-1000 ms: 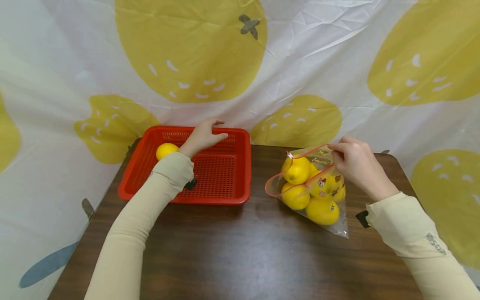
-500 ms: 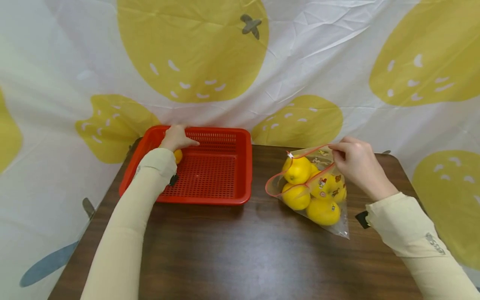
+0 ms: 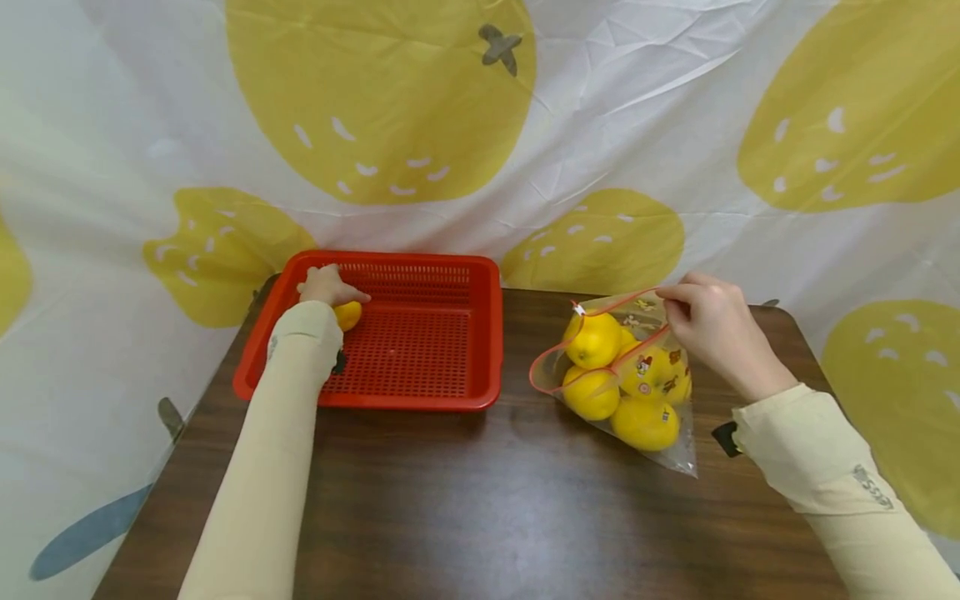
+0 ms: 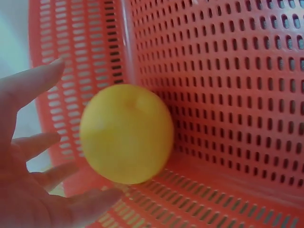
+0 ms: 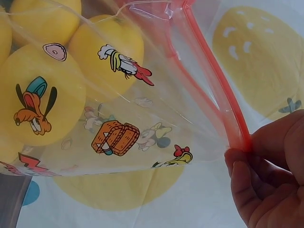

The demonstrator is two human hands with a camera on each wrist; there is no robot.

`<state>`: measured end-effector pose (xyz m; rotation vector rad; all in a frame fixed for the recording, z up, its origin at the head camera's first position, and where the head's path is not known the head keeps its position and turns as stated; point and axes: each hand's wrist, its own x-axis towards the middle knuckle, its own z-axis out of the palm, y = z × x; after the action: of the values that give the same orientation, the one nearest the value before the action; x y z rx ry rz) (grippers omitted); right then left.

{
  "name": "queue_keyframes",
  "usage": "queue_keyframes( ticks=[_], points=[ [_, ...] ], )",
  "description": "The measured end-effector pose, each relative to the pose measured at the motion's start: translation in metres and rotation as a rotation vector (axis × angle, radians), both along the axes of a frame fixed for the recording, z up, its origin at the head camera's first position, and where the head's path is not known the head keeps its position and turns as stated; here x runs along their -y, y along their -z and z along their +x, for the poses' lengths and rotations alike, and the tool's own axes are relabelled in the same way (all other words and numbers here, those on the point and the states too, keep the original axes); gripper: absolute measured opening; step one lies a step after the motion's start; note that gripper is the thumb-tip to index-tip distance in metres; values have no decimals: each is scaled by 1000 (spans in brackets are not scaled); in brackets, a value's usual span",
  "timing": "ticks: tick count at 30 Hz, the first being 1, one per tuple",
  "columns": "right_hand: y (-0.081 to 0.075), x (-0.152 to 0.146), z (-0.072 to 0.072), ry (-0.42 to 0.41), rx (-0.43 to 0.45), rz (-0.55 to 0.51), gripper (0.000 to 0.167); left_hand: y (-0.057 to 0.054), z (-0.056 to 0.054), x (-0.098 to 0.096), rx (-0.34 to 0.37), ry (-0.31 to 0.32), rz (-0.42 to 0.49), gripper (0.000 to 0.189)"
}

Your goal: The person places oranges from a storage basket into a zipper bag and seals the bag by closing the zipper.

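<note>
My left hand [image 3: 328, 287] is inside the red plastic basket [image 3: 491, 333], at its left end, over a yellow lemon [image 3: 347, 316]. In the left wrist view the lemon [image 4: 127, 134] lies against the basket's slotted wall. Spread fingers [image 4: 33, 85] stand beside it, and one fingertip comes close to its lower edge. On the right, my right hand [image 3: 712, 329] pinches the red-edged mouth of a clear zip bag [image 3: 686, 458] between thumb and fingers. Several lemons [image 3: 647, 422] fill the bag, whose mouth gapes toward the basket. Cartoon prints show on its plastic [image 5: 116, 137].
Basket and bag stand side by side on a dark wooden table [image 3: 480, 500], toward its back edge. A white cloth with large yellow fruit prints [image 3: 600, 142] hangs close behind.
My left hand has moved left and down over the lemon in the basket, from above the basket's middle. The right hand keeps hold of the bag's edge in the same place.
</note>
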<state>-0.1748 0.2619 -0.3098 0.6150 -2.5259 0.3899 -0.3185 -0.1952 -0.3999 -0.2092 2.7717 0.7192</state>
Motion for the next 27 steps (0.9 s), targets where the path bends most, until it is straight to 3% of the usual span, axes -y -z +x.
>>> queue_keyframes(
  ticks=[4, 7, 17, 24, 27],
  points=[
    [0, -1, 0, 0, 5, 1, 19, 3, 4, 2, 56, -6, -29, 80],
    [0, -1, 0, 0, 10, 0, 19, 6, 6, 2, 94, -31, 2, 78],
    [1, -2, 1, -9, -3, -4, 19, 18, 5, 6, 17, -57, 12, 55],
    [1, -2, 2, -11, 0, -4, 19, 11, 14, 2, 86, -94, 78, 56],
    [1, -2, 2, -13, -2, -4, 18, 7, 18, -1, 105, -75, 64, 57]
  ],
)
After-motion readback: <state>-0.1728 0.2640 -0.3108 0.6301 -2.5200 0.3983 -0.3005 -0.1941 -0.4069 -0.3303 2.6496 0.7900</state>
